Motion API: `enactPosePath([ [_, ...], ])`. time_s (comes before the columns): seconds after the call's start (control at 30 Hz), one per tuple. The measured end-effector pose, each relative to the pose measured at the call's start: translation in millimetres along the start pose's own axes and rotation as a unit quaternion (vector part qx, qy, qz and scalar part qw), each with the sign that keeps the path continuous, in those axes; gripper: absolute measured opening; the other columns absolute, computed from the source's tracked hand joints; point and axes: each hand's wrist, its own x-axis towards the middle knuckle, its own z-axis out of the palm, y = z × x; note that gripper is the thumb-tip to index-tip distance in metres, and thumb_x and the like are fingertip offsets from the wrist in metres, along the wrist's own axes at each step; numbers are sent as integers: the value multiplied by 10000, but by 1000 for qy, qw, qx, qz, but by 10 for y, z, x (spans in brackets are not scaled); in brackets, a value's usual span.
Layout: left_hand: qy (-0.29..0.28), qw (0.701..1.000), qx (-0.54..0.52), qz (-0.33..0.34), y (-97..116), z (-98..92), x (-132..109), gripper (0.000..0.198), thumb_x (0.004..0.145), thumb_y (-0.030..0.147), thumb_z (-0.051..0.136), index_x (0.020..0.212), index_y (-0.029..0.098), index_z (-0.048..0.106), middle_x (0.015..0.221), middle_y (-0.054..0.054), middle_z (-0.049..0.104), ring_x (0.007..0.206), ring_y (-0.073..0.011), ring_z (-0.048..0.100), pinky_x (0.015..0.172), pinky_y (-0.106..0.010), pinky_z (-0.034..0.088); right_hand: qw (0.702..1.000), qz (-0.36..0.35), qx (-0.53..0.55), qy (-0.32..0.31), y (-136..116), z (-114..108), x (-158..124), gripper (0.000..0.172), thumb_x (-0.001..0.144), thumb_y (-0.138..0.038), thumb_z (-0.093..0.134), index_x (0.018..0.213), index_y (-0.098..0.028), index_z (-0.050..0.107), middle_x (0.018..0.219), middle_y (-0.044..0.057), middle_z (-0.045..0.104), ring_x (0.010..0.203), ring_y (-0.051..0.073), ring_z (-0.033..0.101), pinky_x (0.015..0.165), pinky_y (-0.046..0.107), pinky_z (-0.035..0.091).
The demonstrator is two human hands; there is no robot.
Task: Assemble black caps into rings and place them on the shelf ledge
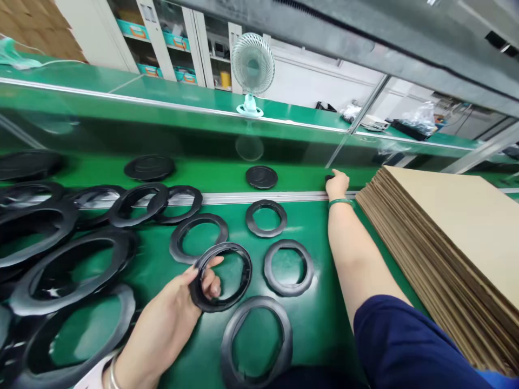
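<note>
My left hand grips a black plastic ring by its left side, thumb on top and fingers curled through the opening. The ring is raised and tilted above the green table. Stretched out to the far side, my right hand has its fingers closed at a small dark piece, mostly hidden by the hand, over the bright green strip. Flat on the table near the held ring lie a grey-black ring, a farther ring and a larger ring. A black round disc rests on the green strip.
Several black rings overlap in piles on the left. More black discs lie behind them. A tall stack of cardboard sheets stands right of my right arm. Behind a clear panel, a small fan stands on a green shelf.
</note>
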Motion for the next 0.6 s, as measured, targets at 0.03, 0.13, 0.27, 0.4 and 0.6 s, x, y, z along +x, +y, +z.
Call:
enactPosePath([
  [0.03, 5, 1000, 6, 0, 3, 19, -11, 303, 900, 444, 610, 988, 173, 713, 735, -23, 509, 724, -183, 516, 657, -292, 526, 1000, 13, -10, 0, 89, -21, 48, 402, 887, -96, 515, 1268, -80, 642, 1320, 185, 601, 1303, 296, 490, 1147, 511, 337],
  [0.13, 8, 1000, 24, 6, -1, 49, -25, 376, 897, 534, 627, 961, 174, 717, 714, -11, 487, 708, -167, 504, 640, -269, 509, 999, 25, -21, -21, 226, 9, 142, 224, 873, -142, 623, 1074, -111, 717, 1131, 122, 689, 1153, 252, 588, 1075, 464, 415],
  [0.27, 6, 999, 37, 16, -24, 30, -31, 316, 851, 455, 722, 1007, 181, 721, 930, -46, 611, 885, -186, 554, 797, -280, 521, 999, 13, -12, -49, 215, 138, 197, 136, 783, -173, 722, 907, -134, 761, 955, 97, 731, 910, 217, 640, 921, 344, 480],
  [0.4, -28, 991, 124, 34, -45, 19, -49, 322, 854, 413, 733, 1110, 220, 702, 1084, -39, 634, 1041, -190, 533, 944, -270, 455, 999, 21, -5, -47, 188, 183, 199, 169, 729, -208, 771, 880, -132, 764, 907, 107, 734, 824, 218, 630, 860, 348, 484],
  [0.6, -67, 969, 232, 50, -10, 13, -47, 245, 733, 284, 821, 928, 222, 687, 924, 8, 631, 907, -168, 549, 845, -260, 443, 999, -6, 36, -21, 42, 43, -1, 116, 761, -187, 712, 834, -110, 758, 892, 117, 725, 810, 215, 622, 868, 356, 476],
])
